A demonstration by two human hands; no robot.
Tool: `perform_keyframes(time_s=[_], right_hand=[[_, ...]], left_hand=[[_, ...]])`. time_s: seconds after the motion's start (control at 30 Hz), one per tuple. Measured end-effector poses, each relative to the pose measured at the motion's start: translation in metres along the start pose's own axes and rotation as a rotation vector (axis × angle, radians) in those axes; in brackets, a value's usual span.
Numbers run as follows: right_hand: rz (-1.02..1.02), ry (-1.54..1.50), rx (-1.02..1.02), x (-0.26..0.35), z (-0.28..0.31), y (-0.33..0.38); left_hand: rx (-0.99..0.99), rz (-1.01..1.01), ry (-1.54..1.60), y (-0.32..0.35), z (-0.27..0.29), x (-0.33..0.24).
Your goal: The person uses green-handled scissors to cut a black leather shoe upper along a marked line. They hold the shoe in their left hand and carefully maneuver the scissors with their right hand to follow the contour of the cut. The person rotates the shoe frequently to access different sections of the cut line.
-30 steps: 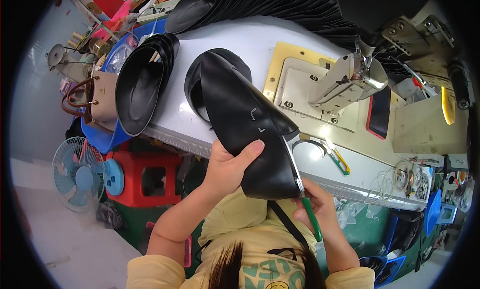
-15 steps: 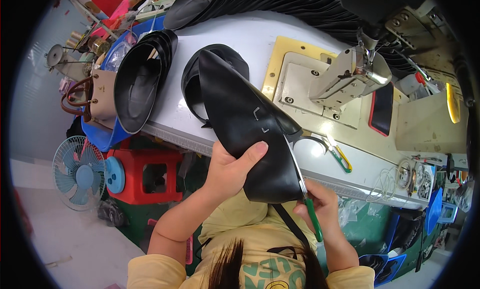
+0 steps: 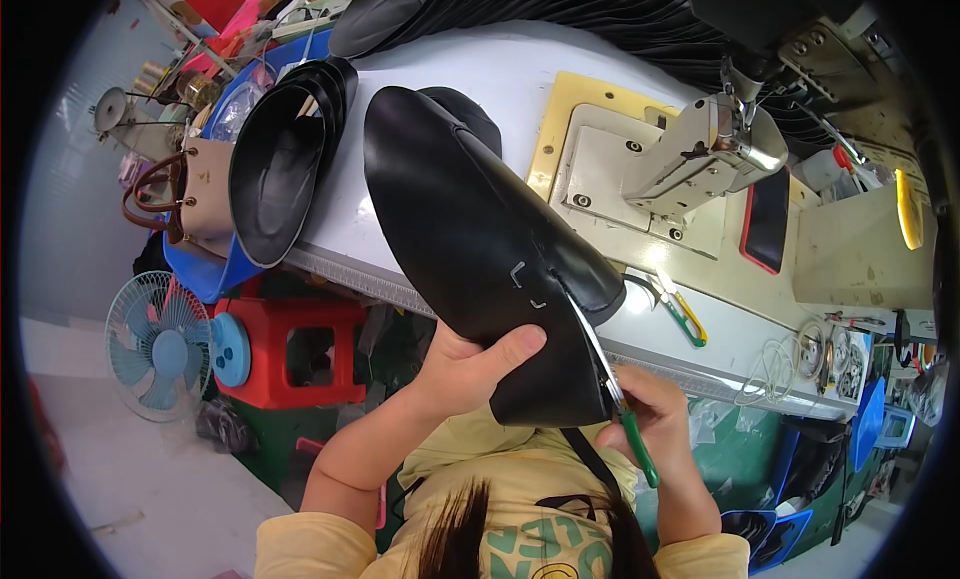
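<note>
A large, smooth black leather piece (image 3: 465,214), folded and shaped like a boot upper, slants across the table's front edge. Two small white corner marks show on its face. My left hand (image 3: 468,371) grips its near part, thumb on top and fingers hidden beneath. Closed round the green handles of a pair of scissors (image 3: 632,441) is my right hand (image 3: 650,409). The silver blades reach up into the leather at its right edge, their tips close to the seam below the marks. Another black leather piece (image 3: 475,114) shows partly behind the held one.
Right of centre stands a sewing machine (image 3: 700,159) with a yellow-edged plate. Yellow-green thread snips (image 3: 685,314) and a red-edged phone (image 3: 765,219) lie near it. Nested black leather pieces (image 3: 275,189) stand at left, and a long row (image 3: 560,4) lines the back. A fan (image 3: 160,344) stands lower left.
The leather piece has swung a little left at its far end and shifted slightly toward me. Both hands and the scissors have moved slightly down and right with it.
</note>
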State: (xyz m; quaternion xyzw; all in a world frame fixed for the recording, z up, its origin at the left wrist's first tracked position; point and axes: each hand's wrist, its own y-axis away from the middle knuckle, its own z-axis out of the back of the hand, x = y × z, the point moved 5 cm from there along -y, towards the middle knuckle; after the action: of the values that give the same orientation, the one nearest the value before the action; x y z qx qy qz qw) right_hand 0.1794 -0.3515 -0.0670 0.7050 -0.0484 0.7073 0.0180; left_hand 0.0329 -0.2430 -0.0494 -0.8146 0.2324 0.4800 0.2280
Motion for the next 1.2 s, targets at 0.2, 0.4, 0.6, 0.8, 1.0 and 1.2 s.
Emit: perform_keyframes(time_s=[0.2,0.4,0.6,0.8,1.0,1.2], right_hand=[[-0.097,-0.063,0.060,0.006,0.002,0.000],[-0.178,-0.257,0.136,0.005,-0.004,0.004],[-0.247,-0.308,0.173,0.009,-0.008,0.005],[-0.152,-0.139,0.107,0.008,-0.002,0.010],[-0.138,-0.119,0.075,0.007,-0.002,0.009],[0.001,0.277,0.043,0.024,0.007,0.007]], left_hand=[[0.073,-0.030,-0.030,0.004,-0.001,0.000],[0.093,-0.045,-0.025,0.008,-0.003,-0.004],[0.122,-0.061,-0.028,0.009,-0.002,-0.006],[0.116,-0.064,-0.013,0.011,-0.001,-0.002],[0.110,-0.069,-0.052,0.012,-0.002,0.001],[-0.072,-0.174,-0.396,0.026,0.019,-0.009]])
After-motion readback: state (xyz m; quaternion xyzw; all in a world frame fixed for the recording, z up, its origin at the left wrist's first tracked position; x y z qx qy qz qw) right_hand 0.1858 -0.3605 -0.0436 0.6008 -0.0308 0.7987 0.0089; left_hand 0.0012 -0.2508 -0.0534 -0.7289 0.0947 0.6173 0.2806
